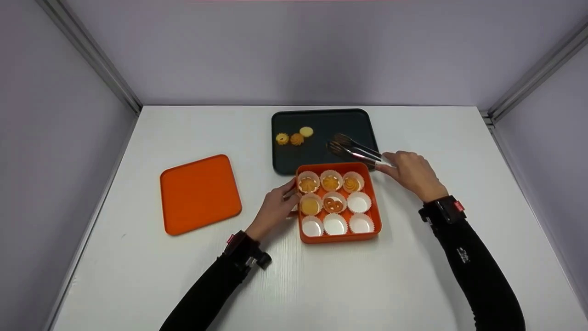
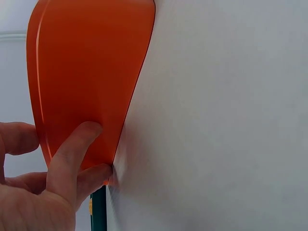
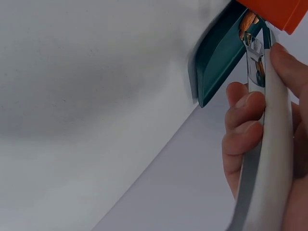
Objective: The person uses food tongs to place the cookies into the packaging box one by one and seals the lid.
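Near the middle of the table sits an orange box holding rows of white paper cups. Cookies lie in the cups of its far row; a pale round cookie and a pretzel fill two middle-row cups. My left hand rests on the box's left side, fingers against the outer wall. With my right hand I grip metal tongs by their pale handles. Their tips are apart over the dark tray, nothing visible between them. Several fingers wrap the handles.
Three cookies lie toward the dark tray's left end: a ring-like one, a brown swirled one and a pale disc. A flat orange lid-like tray lies to the left. Pale walls border the white table.
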Available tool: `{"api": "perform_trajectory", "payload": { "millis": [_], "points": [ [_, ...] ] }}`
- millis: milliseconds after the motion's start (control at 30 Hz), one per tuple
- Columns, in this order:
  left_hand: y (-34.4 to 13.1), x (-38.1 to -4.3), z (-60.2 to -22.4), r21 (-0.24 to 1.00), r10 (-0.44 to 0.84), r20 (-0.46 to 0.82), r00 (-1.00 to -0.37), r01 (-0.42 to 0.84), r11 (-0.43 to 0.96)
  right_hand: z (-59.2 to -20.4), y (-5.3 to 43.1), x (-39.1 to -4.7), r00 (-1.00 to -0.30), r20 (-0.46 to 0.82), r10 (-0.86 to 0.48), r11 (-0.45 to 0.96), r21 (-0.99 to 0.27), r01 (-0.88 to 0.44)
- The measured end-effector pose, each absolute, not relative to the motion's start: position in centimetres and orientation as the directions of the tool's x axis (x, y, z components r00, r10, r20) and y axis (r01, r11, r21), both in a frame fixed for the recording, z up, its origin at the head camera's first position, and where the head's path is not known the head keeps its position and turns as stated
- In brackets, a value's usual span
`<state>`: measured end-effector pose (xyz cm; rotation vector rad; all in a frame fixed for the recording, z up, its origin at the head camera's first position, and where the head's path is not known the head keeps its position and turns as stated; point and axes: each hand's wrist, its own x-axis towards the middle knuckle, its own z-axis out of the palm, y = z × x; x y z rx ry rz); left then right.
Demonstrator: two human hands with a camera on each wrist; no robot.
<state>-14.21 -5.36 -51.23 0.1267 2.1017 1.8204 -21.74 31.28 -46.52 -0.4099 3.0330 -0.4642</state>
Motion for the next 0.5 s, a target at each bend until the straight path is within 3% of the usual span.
{"api": "perform_trajectory", "payload": {
  "millis": [500],
  "points": [
    [-5.3,-14.1,-50.9,0.968,0.282,-0.208,-0.936,-0.156,0.199,-45.3,32.6,-19.8,-0.959,0.050,-0.278,0.907,-0.315,-0.280]
  ]
}}
